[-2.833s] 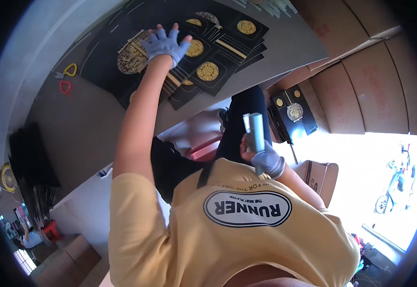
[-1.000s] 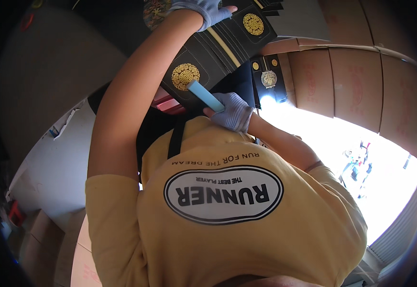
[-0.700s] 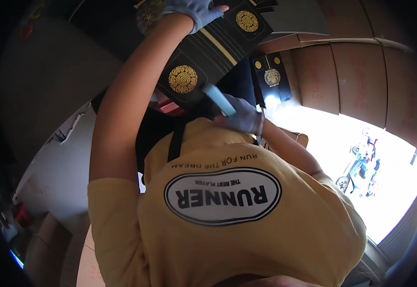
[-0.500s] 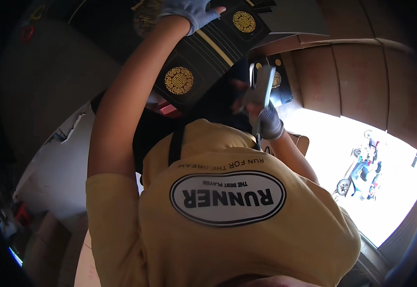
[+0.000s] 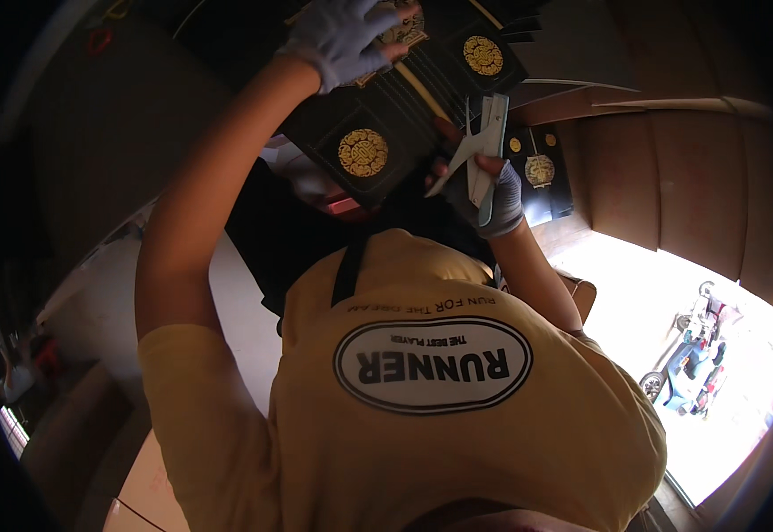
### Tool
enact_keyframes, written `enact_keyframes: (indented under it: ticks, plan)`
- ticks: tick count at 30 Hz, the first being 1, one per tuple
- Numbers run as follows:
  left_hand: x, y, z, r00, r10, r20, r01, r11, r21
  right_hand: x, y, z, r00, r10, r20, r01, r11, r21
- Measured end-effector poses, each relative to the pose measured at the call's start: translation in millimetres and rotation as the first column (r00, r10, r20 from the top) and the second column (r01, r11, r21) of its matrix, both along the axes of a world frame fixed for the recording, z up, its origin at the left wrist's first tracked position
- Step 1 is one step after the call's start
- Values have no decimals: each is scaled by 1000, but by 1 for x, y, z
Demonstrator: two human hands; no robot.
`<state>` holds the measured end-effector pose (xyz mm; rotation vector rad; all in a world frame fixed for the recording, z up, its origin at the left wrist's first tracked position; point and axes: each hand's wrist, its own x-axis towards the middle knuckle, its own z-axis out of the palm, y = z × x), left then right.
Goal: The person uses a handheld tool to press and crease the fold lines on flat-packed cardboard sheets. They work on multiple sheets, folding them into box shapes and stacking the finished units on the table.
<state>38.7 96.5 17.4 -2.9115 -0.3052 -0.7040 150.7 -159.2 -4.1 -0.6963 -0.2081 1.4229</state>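
Observation:
My left hand [image 5: 338,40], in a grey fingerless glove, lies with fingers spread over a black panel [image 5: 316,133] at the top of the view. Gold round medallions [image 5: 363,152] and a gold strip decorate the panel, and a metallic gold ornament shows partly behind my fingers. In my right hand [image 5: 502,199], gloved the same way, is a silver plier stapler [image 5: 486,146]. Its handles point toward me and its jaw end is up, beside the panel's right edge. My fingers wrap round it and partly hide it.
Brown cardboard boxes [image 5: 697,177] are stacked along the right. Another black piece with gold medallions [image 5: 539,168] stands near them. Grey sheets [image 5: 581,49] lie at the top right. Beyond a bright opening at the lower right is a parked motorbike [image 5: 692,363].
The stapler has turned and now shows its side with both handles apart. My left hand's fingers are more spread on the panel. The whole view has shifted slightly.

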Motion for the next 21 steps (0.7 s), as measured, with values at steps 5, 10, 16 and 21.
enact_keyframes:
  ticks: [5,10,16,21]
  plan:
    - [-34,-21,0,996,31,-84,-32,999,-10,-2,-7,-3,998,-52,22,53,998,-28]
    - [-29,-36,2,931,171,-324,-159,985,63,-6,-25,4,991,26,129,-13,995,-99]
    - [-63,-9,5,944,-51,-327,-53,952,-302,58,-30,10,889,138,437,-94,988,-121]
    - [-93,46,9,951,-183,-249,209,975,81,158,-8,50,899,-165,406,205,977,-56]
